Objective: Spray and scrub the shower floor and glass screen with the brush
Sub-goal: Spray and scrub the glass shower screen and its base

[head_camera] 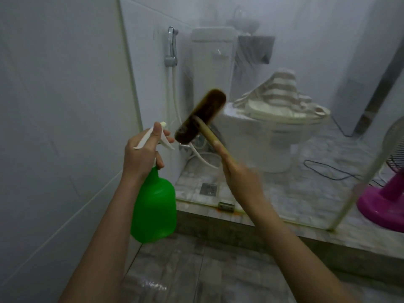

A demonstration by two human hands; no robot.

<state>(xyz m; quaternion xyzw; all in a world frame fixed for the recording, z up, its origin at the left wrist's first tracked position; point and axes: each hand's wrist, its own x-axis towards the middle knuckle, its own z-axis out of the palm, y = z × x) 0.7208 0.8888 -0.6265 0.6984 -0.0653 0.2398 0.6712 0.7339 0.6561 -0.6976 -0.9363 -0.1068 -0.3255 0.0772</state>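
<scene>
My left hand grips the white trigger head of a green spray bottle, nozzle pointing towards the glass screen. My right hand grips the pale wooden handle of a brush whose dark brown head is raised, tilted, against or just in front of the glass; I cannot tell if it touches. The brush and right hand are blurred. The wet grey tiled shower floor lies below my arms, bounded by a low stone kerb.
Behind the glass stand a white toilet with striped towels on its lid, a bidet sprayer on the wall, a floor drain and a pink fan with a black cable. A white tiled wall is at my left.
</scene>
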